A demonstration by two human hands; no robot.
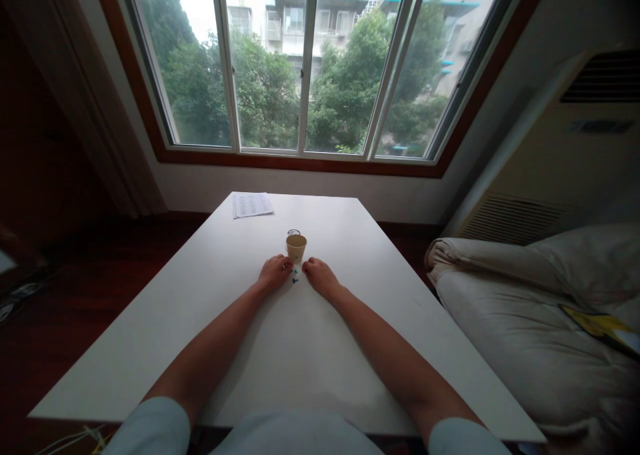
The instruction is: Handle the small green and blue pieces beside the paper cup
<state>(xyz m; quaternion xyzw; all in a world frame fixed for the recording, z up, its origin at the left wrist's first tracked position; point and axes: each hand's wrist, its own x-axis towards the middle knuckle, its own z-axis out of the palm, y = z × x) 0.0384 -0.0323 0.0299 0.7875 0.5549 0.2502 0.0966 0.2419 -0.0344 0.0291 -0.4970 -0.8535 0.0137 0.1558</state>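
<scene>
A tan cup (297, 249), tapered and open at the top, stands upright on the white table (295, 348). My left hand (275, 272) rests at the cup's near left, fingers curled in with the tips together. On the near right is my right hand (321, 277), its fingers also bent inward and closed. What either hand pinches, if anything, is too small to make out. Between the hands lie several tiny dark and blue-green pieces (295, 281), their kind unclear. Just behind the cup shows a thin, dark-rimmed round thing (293, 232), partly hidden by it.
Printed paper sheets (253, 205) lie at the table's far left corner. A wide window (300, 75) is beyond the table. To the right are a padded light seat (500, 308) and a tall beige air conditioner (550, 148). Cables (75, 438) trail by the near left corner.
</scene>
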